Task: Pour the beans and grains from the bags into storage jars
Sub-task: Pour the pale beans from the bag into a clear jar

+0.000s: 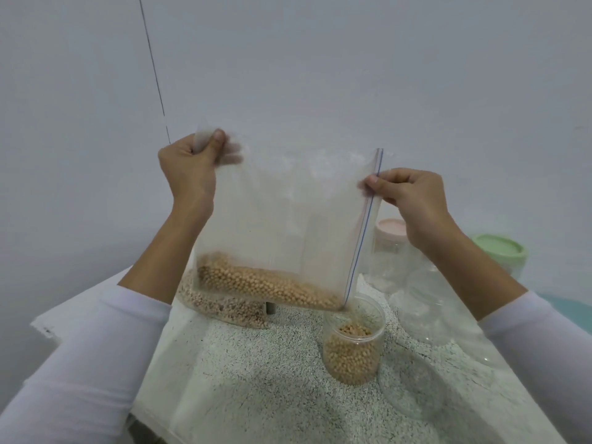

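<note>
A clear zip bag hangs sideways above the table, its blue zip edge on the right. My left hand grips its upper left corner and my right hand pinches the zip edge. Tan beans lie along the bag's lower side and slope down to its lower right corner. That corner sits just over the mouth of an open clear jar, which is about half full of the same beans.
A second bag of darker grains lies on the speckled table behind the held bag. At the right stand a pink-lidded jar, a green-lidded jar, an empty clear jar and a clear lid.
</note>
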`<state>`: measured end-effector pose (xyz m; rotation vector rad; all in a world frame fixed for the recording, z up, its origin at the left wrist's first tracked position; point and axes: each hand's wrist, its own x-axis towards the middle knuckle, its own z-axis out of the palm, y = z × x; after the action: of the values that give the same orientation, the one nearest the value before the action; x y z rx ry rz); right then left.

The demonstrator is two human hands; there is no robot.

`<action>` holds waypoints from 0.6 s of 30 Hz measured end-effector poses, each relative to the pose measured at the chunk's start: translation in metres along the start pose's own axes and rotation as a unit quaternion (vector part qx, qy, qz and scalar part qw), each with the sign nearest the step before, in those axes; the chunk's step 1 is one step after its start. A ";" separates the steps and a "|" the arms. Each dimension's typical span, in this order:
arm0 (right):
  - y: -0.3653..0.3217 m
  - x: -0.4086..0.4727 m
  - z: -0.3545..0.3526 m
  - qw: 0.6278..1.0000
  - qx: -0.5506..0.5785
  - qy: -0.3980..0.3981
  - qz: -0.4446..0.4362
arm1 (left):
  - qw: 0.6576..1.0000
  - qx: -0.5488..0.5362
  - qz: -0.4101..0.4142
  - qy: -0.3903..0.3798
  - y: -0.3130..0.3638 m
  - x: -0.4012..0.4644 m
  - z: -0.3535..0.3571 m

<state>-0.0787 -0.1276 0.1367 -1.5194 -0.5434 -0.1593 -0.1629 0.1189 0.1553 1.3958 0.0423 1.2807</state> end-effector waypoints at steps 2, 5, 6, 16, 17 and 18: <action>-0.003 0.000 0.000 1.000 0.000 -0.001 -0.007 | 1.000 -0.002 0.006 0.005 0.002 0.001 -0.003; -0.005 -0.004 0.003 0.999 -0.012 -0.031 0.000 | 0.999 0.016 0.015 -0.033 0.006 -0.001 -0.003; -0.005 -0.004 0.004 1.000 -0.004 -0.017 -0.006 | 0.999 0.015 0.019 -0.024 0.007 -0.001 -0.003; -0.001 -0.011 0.008 0.999 0.017 0.002 -0.028 | 0.999 0.021 0.029 -0.012 0.008 -0.002 -0.011; -0.001 -0.011 0.009 1.000 0.012 -0.011 -0.023 | 0.999 0.022 0.028 -0.024 0.009 -0.003 -0.010; -0.001 -0.012 0.009 1.000 0.012 -0.017 -0.018 | 0.999 0.022 0.030 -0.028 0.009 -0.004 -0.010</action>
<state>-0.0919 -0.1218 0.1319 -1.4926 -0.5979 -0.1545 -0.1771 0.1200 0.1561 1.4797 -0.0086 1.2959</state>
